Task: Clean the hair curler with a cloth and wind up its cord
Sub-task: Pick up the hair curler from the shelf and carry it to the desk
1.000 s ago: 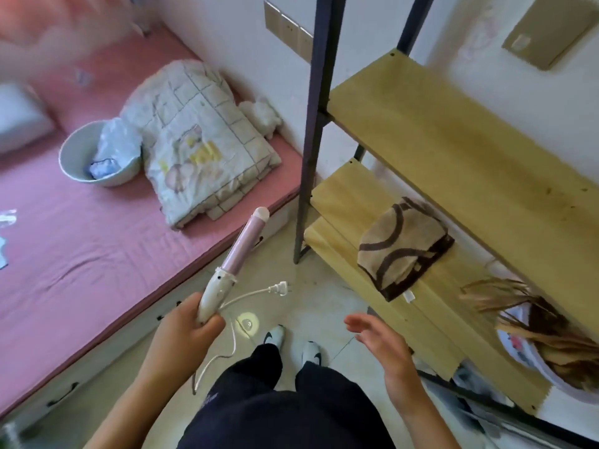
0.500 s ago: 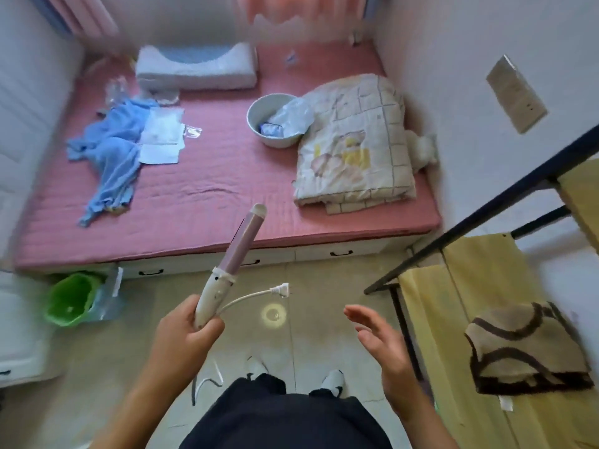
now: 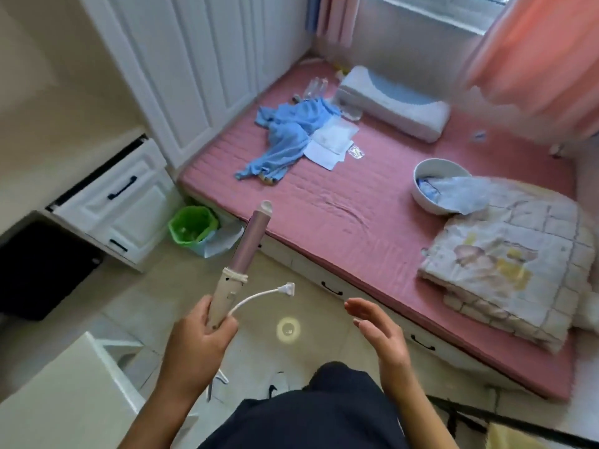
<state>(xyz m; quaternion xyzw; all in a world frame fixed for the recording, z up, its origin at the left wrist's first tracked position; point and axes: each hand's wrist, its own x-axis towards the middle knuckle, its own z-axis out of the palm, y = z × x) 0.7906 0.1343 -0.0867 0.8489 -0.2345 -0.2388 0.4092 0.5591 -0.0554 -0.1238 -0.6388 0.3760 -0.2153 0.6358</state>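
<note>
Above the tiled floor, before the person's body, the hair curler (image 3: 241,267) stands tilted with its barrel up and away. The left hand (image 3: 197,345) grips its pale handle low down, which leaves the pink barrel bare for wiping. Its cord (image 3: 251,298) arcs out beside the thumb and the plug (image 3: 288,289) juts free in the air, so the winding looks not yet done. The right hand (image 3: 379,332) hovers empty just beside, fingers straight and relaxed, seemingly kept free to fetch a cloth. A blue cloth (image 3: 285,134) lies crumpled on the pink bed (image 3: 324,205), well apart.
</note>
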